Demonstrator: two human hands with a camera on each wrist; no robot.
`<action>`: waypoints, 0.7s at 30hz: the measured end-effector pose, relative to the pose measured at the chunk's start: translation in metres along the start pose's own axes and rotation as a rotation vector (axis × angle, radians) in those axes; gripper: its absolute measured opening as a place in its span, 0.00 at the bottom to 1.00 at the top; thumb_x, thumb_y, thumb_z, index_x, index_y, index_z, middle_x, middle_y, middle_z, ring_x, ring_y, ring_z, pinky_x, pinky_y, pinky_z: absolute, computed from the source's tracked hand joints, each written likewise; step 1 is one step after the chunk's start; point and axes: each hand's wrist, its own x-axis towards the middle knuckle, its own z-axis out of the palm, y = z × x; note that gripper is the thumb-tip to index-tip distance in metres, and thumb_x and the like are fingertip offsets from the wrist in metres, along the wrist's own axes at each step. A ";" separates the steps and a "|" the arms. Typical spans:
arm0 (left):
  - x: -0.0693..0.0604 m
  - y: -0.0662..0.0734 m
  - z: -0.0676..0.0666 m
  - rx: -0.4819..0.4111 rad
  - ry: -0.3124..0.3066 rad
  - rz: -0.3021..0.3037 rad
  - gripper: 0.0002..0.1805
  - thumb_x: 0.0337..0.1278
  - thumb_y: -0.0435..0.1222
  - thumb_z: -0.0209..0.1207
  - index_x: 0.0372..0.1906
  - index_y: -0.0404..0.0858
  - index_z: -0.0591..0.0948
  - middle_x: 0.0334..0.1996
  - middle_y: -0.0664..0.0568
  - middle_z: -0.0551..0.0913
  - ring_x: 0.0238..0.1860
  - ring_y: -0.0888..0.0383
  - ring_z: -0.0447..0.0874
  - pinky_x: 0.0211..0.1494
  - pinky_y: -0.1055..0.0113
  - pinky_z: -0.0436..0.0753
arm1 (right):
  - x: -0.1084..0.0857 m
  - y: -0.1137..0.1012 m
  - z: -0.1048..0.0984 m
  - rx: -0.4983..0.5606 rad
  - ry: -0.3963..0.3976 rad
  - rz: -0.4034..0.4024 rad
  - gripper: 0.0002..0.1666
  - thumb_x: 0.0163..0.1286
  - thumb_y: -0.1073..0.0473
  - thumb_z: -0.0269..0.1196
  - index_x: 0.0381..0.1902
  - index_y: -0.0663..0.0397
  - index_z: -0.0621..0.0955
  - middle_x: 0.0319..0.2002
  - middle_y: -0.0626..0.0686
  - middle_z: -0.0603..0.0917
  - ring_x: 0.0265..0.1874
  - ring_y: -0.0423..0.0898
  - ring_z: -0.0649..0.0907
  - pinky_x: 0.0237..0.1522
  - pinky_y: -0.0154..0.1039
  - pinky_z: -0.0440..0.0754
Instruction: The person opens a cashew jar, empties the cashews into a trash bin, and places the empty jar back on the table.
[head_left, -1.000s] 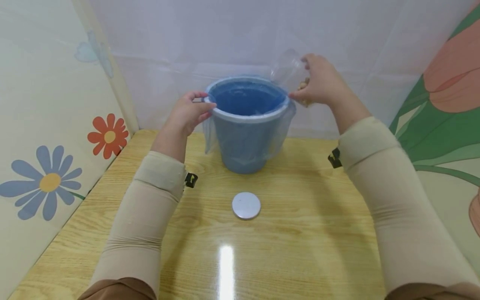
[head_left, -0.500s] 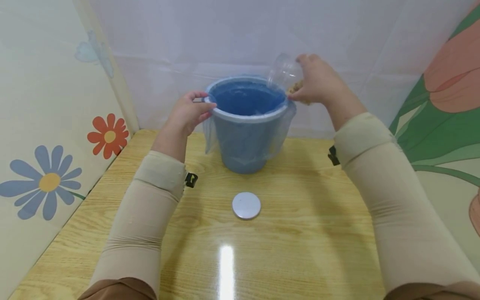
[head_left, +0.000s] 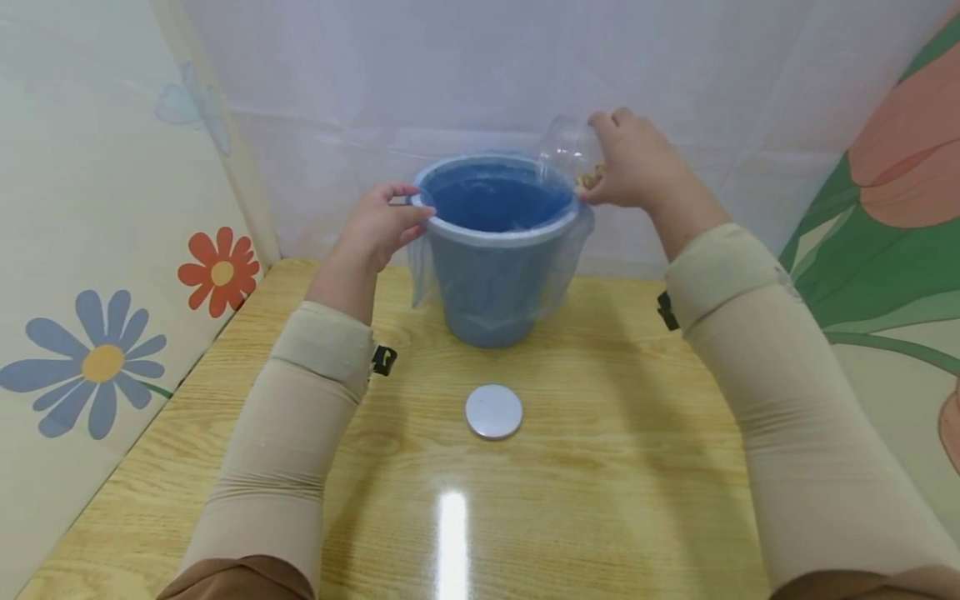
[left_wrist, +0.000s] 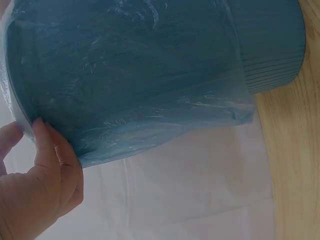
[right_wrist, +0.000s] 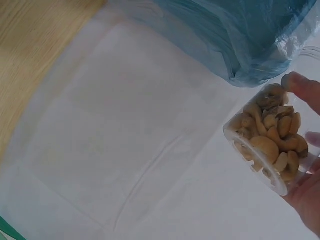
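A blue bin [head_left: 483, 287] with a pale rim stands at the back of the table, lined with a thin translucent plastic bag [left_wrist: 165, 122] folded over its outside. My left hand [head_left: 371, 225] pinches the bin's left rim and the bag between thumb and fingers. Above the right rim, my right hand [head_left: 637, 162] grips a clear jar [head_left: 561, 148], tipped with its mouth toward the bin's opening. Cashew-like nuts [right_wrist: 277, 132] fill the base end of the jar in the right wrist view. The bin's bottom is hidden from the head view.
In front of the bin, a round white lid [head_left: 493, 411] lies on the wooden table [head_left: 585, 475]. A white cloth backdrop [head_left: 375, 75] hangs behind. Panels with printed flowers stand at both sides.
My right hand and the jar have moved slightly left and closer to the bin's opening. The left hand keeps its place on the rim.
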 end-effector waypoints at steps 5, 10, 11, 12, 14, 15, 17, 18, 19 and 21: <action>-0.001 0.000 0.000 0.003 -0.005 0.000 0.28 0.53 0.30 0.61 0.60 0.44 0.67 0.60 0.47 0.66 0.53 0.57 0.74 0.50 0.71 0.78 | 0.000 0.002 0.000 -0.053 -0.008 -0.025 0.62 0.49 0.43 0.70 0.70 0.57 0.47 0.64 0.69 0.57 0.59 0.68 0.62 0.61 0.62 0.60; -0.002 0.000 0.001 0.018 -0.001 0.004 0.29 0.53 0.31 0.61 0.61 0.44 0.67 0.60 0.48 0.66 0.53 0.57 0.75 0.50 0.71 0.78 | 0.000 0.000 0.000 -0.080 -0.015 -0.033 0.63 0.48 0.45 0.71 0.70 0.58 0.47 0.64 0.69 0.56 0.59 0.68 0.62 0.61 0.62 0.60; -0.002 0.000 0.001 0.021 0.000 0.004 0.29 0.53 0.31 0.61 0.61 0.44 0.67 0.60 0.48 0.66 0.53 0.57 0.75 0.50 0.71 0.78 | 0.000 0.000 0.000 -0.084 -0.016 -0.035 0.62 0.48 0.45 0.71 0.70 0.58 0.47 0.64 0.69 0.56 0.58 0.68 0.62 0.60 0.62 0.60; -0.002 0.000 0.001 0.021 -0.001 0.006 0.29 0.53 0.31 0.61 0.61 0.44 0.67 0.60 0.47 0.66 0.53 0.57 0.74 0.50 0.71 0.78 | 0.000 0.000 0.000 -0.089 -0.017 -0.038 0.62 0.48 0.45 0.71 0.70 0.58 0.47 0.64 0.69 0.56 0.58 0.68 0.62 0.60 0.62 0.60; -0.002 0.000 0.001 0.017 -0.001 0.006 0.29 0.53 0.31 0.61 0.61 0.44 0.67 0.60 0.47 0.66 0.53 0.57 0.74 0.50 0.71 0.78 | 0.000 0.000 0.000 -0.096 -0.017 -0.043 0.62 0.49 0.46 0.70 0.70 0.58 0.47 0.64 0.69 0.56 0.58 0.68 0.62 0.60 0.62 0.60; -0.003 0.000 0.001 0.013 -0.002 0.005 0.29 0.53 0.31 0.61 0.61 0.44 0.67 0.60 0.47 0.66 0.53 0.57 0.74 0.51 0.71 0.78 | 0.000 0.000 -0.001 -0.099 -0.015 -0.046 0.61 0.49 0.46 0.70 0.70 0.58 0.47 0.64 0.69 0.57 0.58 0.68 0.62 0.61 0.62 0.60; -0.003 0.000 0.002 0.013 -0.004 0.006 0.29 0.53 0.31 0.61 0.61 0.44 0.67 0.60 0.47 0.66 0.53 0.57 0.74 0.51 0.71 0.78 | 0.000 -0.001 -0.001 -0.105 -0.014 -0.052 0.61 0.49 0.46 0.70 0.70 0.59 0.48 0.63 0.69 0.57 0.58 0.68 0.62 0.61 0.62 0.60; -0.003 0.000 0.002 0.012 -0.004 0.006 0.29 0.54 0.31 0.60 0.61 0.44 0.67 0.60 0.48 0.66 0.53 0.57 0.74 0.51 0.71 0.78 | 0.000 -0.001 -0.001 -0.110 -0.013 -0.058 0.60 0.49 0.46 0.70 0.69 0.59 0.48 0.63 0.69 0.57 0.57 0.68 0.62 0.61 0.62 0.59; -0.003 0.000 0.002 0.013 -0.004 0.006 0.29 0.54 0.31 0.61 0.61 0.44 0.67 0.60 0.48 0.66 0.53 0.57 0.74 0.51 0.71 0.78 | 0.000 -0.002 -0.001 -0.115 -0.012 -0.062 0.60 0.49 0.46 0.70 0.69 0.60 0.48 0.63 0.70 0.58 0.57 0.68 0.62 0.61 0.62 0.59; -0.002 0.000 0.002 0.010 -0.004 0.005 0.29 0.53 0.31 0.61 0.61 0.44 0.67 0.60 0.48 0.66 0.53 0.57 0.74 0.51 0.71 0.78 | 0.000 -0.003 -0.002 -0.135 -0.015 -0.069 0.59 0.50 0.47 0.70 0.69 0.61 0.49 0.62 0.70 0.58 0.57 0.68 0.62 0.61 0.62 0.59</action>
